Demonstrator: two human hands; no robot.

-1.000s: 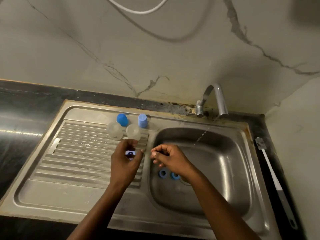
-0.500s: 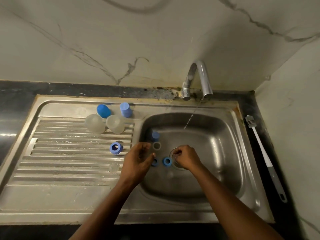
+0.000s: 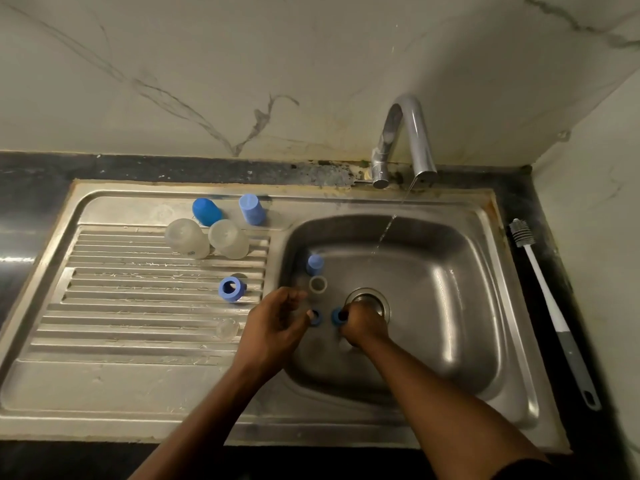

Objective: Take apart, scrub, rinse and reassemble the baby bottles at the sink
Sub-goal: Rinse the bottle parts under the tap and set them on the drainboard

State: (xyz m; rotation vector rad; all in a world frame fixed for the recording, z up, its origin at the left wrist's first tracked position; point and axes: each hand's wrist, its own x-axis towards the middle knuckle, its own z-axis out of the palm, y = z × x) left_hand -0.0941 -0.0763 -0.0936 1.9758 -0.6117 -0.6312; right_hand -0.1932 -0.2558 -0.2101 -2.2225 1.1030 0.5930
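Right hand (image 3: pixel 363 329) pinches the blue collar ring (image 3: pixel 335 317) at eight o'clock of the drain (image 3: pixel 367 301), left hand (image 3: pixel 277 323) loosely curled, empty; the ring looks light, stiff, wet-slick, so grip across its rim.

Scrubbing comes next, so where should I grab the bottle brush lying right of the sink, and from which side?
Take the bottle brush by its grey handle, reaching down from above on the near side. It lies flat on the dark counter, bristle head toward the wall, handle toward you.
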